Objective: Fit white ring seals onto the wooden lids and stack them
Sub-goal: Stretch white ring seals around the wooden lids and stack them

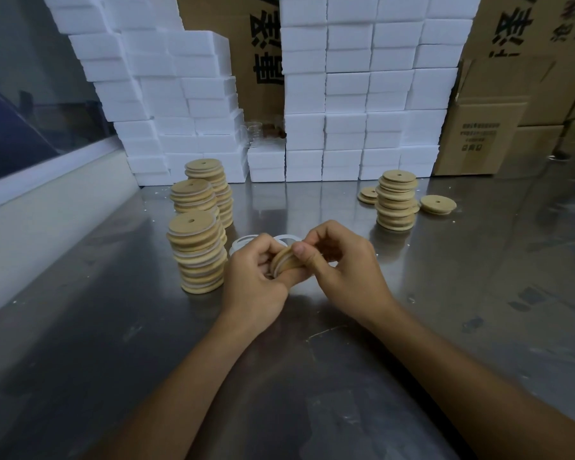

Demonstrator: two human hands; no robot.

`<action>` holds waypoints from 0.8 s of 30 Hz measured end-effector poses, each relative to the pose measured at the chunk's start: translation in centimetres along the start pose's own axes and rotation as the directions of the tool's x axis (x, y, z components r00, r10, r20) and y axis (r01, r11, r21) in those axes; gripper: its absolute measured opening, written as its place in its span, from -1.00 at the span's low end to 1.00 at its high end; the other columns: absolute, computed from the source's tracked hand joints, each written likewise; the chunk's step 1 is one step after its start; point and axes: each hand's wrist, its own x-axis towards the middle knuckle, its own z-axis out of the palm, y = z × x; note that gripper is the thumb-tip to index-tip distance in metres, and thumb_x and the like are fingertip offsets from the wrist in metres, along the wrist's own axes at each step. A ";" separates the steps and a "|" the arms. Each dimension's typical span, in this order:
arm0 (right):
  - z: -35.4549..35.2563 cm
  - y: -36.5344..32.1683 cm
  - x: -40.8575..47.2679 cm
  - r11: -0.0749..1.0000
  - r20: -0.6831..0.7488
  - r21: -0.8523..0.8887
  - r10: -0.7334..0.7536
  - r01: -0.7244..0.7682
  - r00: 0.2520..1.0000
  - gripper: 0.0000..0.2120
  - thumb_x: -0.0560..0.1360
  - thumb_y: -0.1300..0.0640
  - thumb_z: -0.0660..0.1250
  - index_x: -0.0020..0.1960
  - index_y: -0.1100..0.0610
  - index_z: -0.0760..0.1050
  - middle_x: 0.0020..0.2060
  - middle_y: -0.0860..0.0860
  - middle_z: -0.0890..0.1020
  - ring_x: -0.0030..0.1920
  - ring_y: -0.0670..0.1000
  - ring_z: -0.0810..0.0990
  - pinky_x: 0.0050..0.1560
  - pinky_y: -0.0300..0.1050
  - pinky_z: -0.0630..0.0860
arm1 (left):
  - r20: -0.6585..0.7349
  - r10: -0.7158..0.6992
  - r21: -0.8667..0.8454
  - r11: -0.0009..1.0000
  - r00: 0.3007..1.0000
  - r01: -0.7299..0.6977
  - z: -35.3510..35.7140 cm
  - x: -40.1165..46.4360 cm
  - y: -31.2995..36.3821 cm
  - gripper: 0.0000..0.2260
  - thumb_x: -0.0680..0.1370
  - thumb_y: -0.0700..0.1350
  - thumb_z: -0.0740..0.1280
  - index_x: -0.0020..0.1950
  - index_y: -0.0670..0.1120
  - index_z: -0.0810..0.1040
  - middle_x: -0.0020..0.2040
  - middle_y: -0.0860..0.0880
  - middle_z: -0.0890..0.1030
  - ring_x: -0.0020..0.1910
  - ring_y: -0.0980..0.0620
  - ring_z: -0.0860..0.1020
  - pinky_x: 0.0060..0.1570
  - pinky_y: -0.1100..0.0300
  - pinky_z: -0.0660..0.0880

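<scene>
Lid stacks [198, 250] flanking bare steel table [113, 343]

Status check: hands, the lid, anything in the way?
Left hand and right hand both grip one wooden lid, held on edge. Loose white ring seals lie just behind. Three stacks stand left; nothing blocks them.

A round wooden lid [284, 263] stands on edge between both hands, a white ring [275, 264] around it; loose rings [243, 244] lie just behind, finished stacks [198, 252] to the left, bare lids [397, 200] far right.
</scene>
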 end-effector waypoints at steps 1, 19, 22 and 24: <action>-0.1 0.0 0.0 1.000 -0.001 0.002 0.001 -0.001 1.000 -0.86 0.51 0.13 0.43 -0.11 0.20 0.54 -0.27 0.02 0.66 -0.21 0.04 0.65 -0.15 0.14 0.57 | 0.001 -0.002 -0.014 1.000 1.000 0.002 0.0 0.0 0.0 -0.75 0.32 -0.31 0.59 -0.21 -0.18 0.53 -0.23 -0.12 0.69 -0.25 0.01 0.69 -0.24 0.31 0.58; 0.0 0.7 0.6 0.948 0.031 0.229 0.218 -0.219 0.975 -0.82 0.58 0.23 0.31 -0.12 0.35 0.52 -0.36 0.00 0.61 -0.34 -0.11 0.56 -0.26 -0.13 0.53 | -0.008 -0.289 -0.249 0.928 0.957 0.278 0.2 -0.3 1.3 -0.78 0.35 -0.37 0.54 -0.14 -0.17 0.56 -0.23 -0.09 0.71 -0.22 0.01 0.69 -0.22 0.18 0.61; 0.0 0.4 0.5 0.960 0.022 0.187 0.207 -0.207 0.978 -0.79 0.59 0.21 0.30 -0.10 0.37 0.51 -0.31 0.09 0.60 -0.30 -0.05 0.55 -0.21 0.00 0.53 | 0.004 -0.322 -0.253 0.916 0.947 0.312 0.4 -0.4 1.5 -0.79 0.36 -0.36 0.53 -0.11 -0.18 0.57 -0.18 -0.12 0.72 -0.17 -0.03 0.70 -0.18 0.13 0.63; 0.1 0.1 0.4 0.961 -0.008 0.207 0.188 -0.182 0.982 -0.81 0.58 0.21 0.32 -0.10 0.36 0.50 -0.29 0.14 0.61 -0.29 -0.03 0.55 -0.21 0.01 0.52 | 0.005 -0.342 -0.298 0.896 0.940 0.328 0.3 -0.4 1.7 -0.80 0.38 -0.36 0.51 -0.13 -0.17 0.55 -0.17 -0.14 0.71 -0.15 -0.06 0.69 -0.17 0.11 0.62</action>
